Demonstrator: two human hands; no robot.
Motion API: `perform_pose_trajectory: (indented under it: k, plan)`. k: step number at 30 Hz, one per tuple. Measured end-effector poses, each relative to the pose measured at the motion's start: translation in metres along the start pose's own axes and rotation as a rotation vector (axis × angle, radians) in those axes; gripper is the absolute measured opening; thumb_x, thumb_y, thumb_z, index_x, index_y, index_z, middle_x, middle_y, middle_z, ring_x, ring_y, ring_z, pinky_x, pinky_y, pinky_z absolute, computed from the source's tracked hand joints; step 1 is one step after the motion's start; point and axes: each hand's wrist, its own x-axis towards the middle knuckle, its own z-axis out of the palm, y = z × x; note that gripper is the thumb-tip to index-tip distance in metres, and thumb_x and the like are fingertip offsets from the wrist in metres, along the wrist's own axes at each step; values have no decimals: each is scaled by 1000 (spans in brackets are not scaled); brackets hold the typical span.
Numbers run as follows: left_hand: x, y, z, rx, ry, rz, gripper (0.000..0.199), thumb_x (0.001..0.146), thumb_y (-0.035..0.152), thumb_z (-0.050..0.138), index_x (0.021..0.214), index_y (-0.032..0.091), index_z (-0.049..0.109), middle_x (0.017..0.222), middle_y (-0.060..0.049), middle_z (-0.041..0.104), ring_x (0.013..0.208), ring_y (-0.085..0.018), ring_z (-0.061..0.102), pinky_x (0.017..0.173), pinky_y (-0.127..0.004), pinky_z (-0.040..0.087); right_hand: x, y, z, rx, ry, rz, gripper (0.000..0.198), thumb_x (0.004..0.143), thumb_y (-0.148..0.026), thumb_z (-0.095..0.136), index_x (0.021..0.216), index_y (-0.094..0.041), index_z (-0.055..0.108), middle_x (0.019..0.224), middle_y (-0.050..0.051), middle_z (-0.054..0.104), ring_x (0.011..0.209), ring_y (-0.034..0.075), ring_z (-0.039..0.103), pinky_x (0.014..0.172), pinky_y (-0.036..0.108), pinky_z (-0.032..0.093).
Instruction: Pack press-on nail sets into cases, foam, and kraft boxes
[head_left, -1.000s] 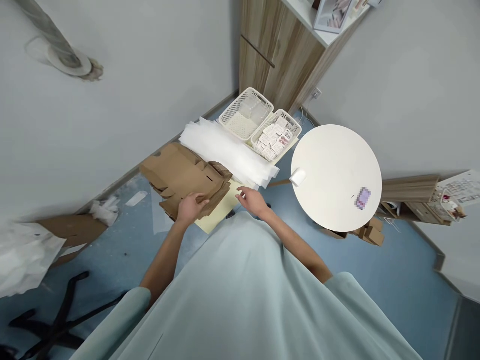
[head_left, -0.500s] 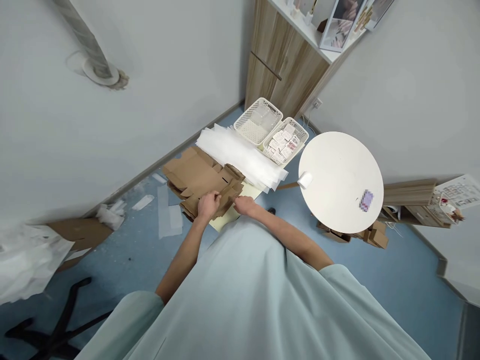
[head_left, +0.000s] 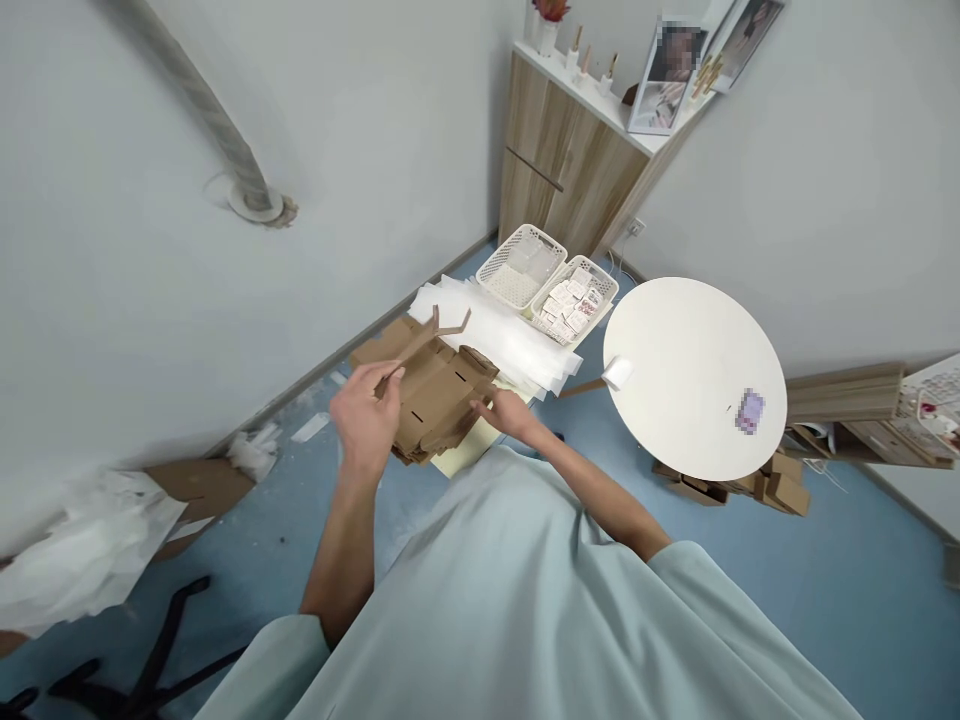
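My left hand pinches the near edge of a flat cardboard box blank, which is raised and seen almost edge-on, its folded flaps sticking up at the far end. Below it lies a stack of flattened cardboard boxes with dark slots in the top one. At the right edge of that stack is my right hand, fingers slightly apart and reaching to the cardboard; it does not appear to hold anything. Behind the stack are white foam sheets.
Two white baskets stand behind the sheets: one basket with clear plastic in it, another full of small white cards. A round white table is on the right, a wooden cabinet behind. Black chair legs and white plastic lie left.
My left hand has risen from the stack and moved left, lifting a cardboard blank. My right hand has shifted slightly right and its fingers have loosened. The camera view has tilted up a little.
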Motion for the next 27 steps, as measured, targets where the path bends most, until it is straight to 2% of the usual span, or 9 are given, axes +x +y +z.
perform_pose_trajectory:
  k: [2, 5, 8, 11, 14, 18, 23, 27]
  plan:
    - [8, 21, -7, -36, 49, 87, 26, 110, 40, 62, 115, 27, 84, 118, -7, 84, 116, -28, 80, 108, -43, 64, -13, -1, -34, 198, 147, -36, 47, 116, -61, 52, 113, -23, 81, 107, 6, 86, 92, 22, 80, 87, 30, 57]
    - [17, 57, 1, -83, 61, 258, 25, 110, 37, 64, 118, 29, 85, 117, -6, 85, 114, -26, 81, 109, -44, 65, -40, 4, -91, 408, 355, -13, 66, 110, -78, 48, 101, -23, 82, 92, 4, 83, 76, 19, 76, 78, 29, 56]
    - [22, 93, 28, -146, 5, 458, 28, 111, 31, 60, 119, 31, 87, 115, -5, 86, 113, -25, 81, 110, -45, 66, -73, 20, -138, 555, 522, -8, 76, 104, -88, 48, 90, -21, 80, 88, 6, 80, 68, 17, 73, 70, 29, 55]
    - [19, 128, 67, -217, -130, 630, 34, 113, 28, 55, 123, 34, 87, 119, -5, 86, 119, -26, 81, 112, -47, 66, -109, 49, -170, 596, 629, 43, 80, 98, -94, 52, 88, -20, 81, 75, 5, 74, 62, 17, 68, 64, 29, 52]
    - [9, 161, 111, -265, -292, 766, 38, 115, 28, 51, 127, 35, 86, 122, -5, 87, 127, -25, 80, 114, -47, 67, -142, 91, -186, 641, 730, 121, 75, 93, -92, 62, 87, -19, 80, 63, 2, 65, 59, 18, 64, 58, 29, 50]
    - [-13, 202, 181, -292, -471, 889, 39, 117, 27, 48, 127, 34, 85, 125, -5, 87, 130, -24, 79, 113, -45, 67, -179, 163, -194, 732, 853, 224, 60, 91, -79, 72, 81, -19, 76, 69, 3, 69, 62, 17, 62, 56, 28, 49]
    - [-54, 248, 285, -230, -682, 950, 40, 116, 20, 48, 128, 32, 84, 130, -6, 85, 132, -24, 78, 114, -46, 65, -216, 266, -195, 826, 906, 366, 54, 85, -73, 72, 87, -20, 76, 84, 6, 77, 71, 18, 66, 56, 28, 52]
    - [-95, 272, 375, -215, -766, 1056, 42, 113, 11, 50, 134, 29, 81, 135, -8, 83, 133, -24, 77, 112, -44, 65, -243, 354, -189, 888, 918, 477, 58, 81, -75, 73, 89, -18, 76, 86, 8, 78, 74, 19, 66, 55, 27, 50]
